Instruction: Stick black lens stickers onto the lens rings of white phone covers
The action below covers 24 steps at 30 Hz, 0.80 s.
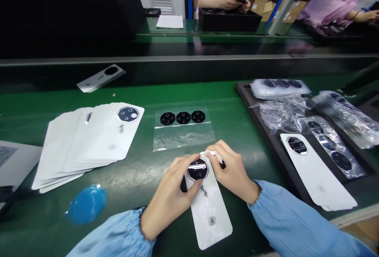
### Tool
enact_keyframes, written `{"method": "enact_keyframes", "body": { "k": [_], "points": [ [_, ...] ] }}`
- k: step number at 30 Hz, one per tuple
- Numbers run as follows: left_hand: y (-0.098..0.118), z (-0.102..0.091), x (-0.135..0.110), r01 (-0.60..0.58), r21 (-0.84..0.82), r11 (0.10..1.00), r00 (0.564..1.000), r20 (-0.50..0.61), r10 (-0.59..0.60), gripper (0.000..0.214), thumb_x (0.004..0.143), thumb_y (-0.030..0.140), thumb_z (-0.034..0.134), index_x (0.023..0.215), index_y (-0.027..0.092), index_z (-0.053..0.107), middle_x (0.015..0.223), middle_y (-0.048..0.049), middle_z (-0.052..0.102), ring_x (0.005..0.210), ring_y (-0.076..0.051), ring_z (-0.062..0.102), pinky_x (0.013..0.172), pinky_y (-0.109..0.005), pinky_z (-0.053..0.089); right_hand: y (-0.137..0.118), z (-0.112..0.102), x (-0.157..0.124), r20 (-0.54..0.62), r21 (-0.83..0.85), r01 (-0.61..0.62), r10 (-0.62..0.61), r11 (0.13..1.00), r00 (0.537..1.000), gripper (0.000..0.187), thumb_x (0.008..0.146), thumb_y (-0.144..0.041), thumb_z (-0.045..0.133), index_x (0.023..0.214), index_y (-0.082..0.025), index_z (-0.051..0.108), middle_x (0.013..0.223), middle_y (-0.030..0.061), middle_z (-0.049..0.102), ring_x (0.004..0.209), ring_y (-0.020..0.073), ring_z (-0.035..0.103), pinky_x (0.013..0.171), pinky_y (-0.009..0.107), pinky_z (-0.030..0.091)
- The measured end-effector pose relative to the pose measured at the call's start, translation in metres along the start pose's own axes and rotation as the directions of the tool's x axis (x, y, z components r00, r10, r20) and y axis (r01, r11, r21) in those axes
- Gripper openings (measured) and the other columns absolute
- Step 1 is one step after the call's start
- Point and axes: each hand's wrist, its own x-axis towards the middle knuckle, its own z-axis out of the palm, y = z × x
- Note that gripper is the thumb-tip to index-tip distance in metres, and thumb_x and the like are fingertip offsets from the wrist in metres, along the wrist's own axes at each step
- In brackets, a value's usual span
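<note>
A white phone back panel [211, 209] with a dark octagonal camera plate [197, 170] lies on the green work surface in front of me. My left hand [174, 190] grips its upper end, thumb and index finger on either side of the camera plate. At the panel's top right corner, my right hand [231, 170] pinches a small white cloth or tissue [214, 155] against the edge. Just beyond, a clear plastic bag [183, 138] bears a row of three black octagonal plates [183, 117]. Part of the panel's upper edge is hidden by my fingers.
Left, a fanned stack of white panels [79, 142] lies near a blue translucent disc [87, 203]. A black tray [257, 119] at right holds bagged plates [280, 88] and panels [316, 174]. Another panel [100, 78] leans against the back ledge. Co-workers in pink sleeves [219, 2] work beyond.
</note>
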Motion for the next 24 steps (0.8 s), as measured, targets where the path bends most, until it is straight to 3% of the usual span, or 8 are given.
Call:
{"method": "enact_keyframes", "body": {
  "k": [12,24],
  "points": [
    [0.0065,0.0022,0.001,0.048,0.026,0.999,0.997,-0.063,-0.046,0.051,0.078,0.009,0.062,0.124,0.028,0.05,0.116,-0.0032,0.063,0.107,-0.025,0.059,0.089,-0.04,0.049,-0.0003,0.0008,0.0005,-0.011,-0.015,0.002,-0.002,1.0,1.0,0.016,0.095,-0.019,0.042,0.095,-0.023,0.058,0.091,0.0026,0.058,0.08,0.0152,0.06,0.073,0.026,0.045],
    [0.006,0.0022,0.0066,0.079,0.016,0.997,0.996,-0.037,-0.078,0.05,0.076,0.009,0.065,0.121,0.027,0.051,0.107,-0.0025,0.063,0.1,-0.024,0.056,0.086,-0.04,0.048,-0.0008,0.001,0.0002,-0.013,-0.022,0.013,-0.013,1.0,1.0,0.016,0.095,-0.018,0.042,0.095,-0.023,0.058,0.09,0.0024,0.059,0.079,0.0148,0.06,0.072,0.025,0.045]
  ]
}}
